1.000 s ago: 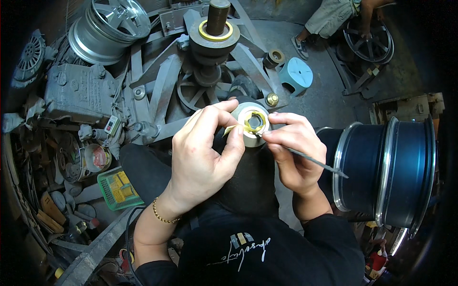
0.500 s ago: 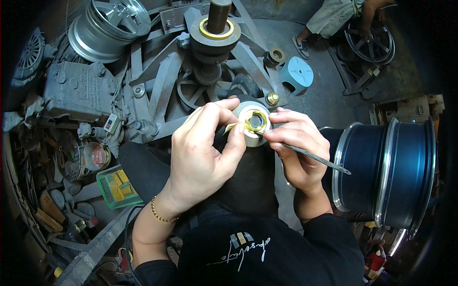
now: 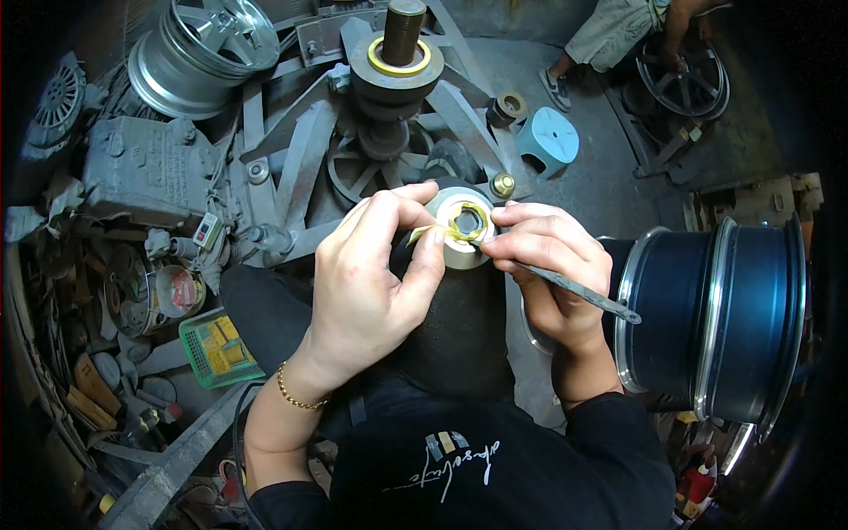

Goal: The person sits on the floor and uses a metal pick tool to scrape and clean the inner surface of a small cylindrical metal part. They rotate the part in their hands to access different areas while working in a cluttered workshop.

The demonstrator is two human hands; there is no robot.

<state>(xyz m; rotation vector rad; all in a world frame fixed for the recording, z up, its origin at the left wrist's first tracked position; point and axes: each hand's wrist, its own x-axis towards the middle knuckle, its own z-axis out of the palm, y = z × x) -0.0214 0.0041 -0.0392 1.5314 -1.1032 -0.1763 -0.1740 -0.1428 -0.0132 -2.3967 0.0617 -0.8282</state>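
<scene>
Between my hands, over my dark trouser leg, is a round pale ring-shaped piece [image 3: 461, 258], like a tape roll, with a smaller dark-centred round part [image 3: 466, 220] on top edged in yellow tape. My left hand [image 3: 375, 274] is closed in a pinch, thumb and forefinger on a loose yellowish tape strip [image 3: 420, 232] at the ring's left side. Closed around a thin dark metal blade [image 3: 579, 291] with a hole in its end, my right hand [image 3: 556, 265] stays at the ring's right edge. The blade's working tip is hidden by my fingers.
Blue wheel rims [image 3: 698, 318] stand close on my right. Ahead is a metal frame with a threaded post [image 3: 404, 40]. A light-blue stool [image 3: 549, 141] stands beyond it, and another person's hand [image 3: 676, 60] touches a dark wheel. A green basket [image 3: 216, 349] lies left.
The ring and the small round part have shifted slightly left with my hands. The blade's free end has also moved a little left. Both grips stay the same.
</scene>
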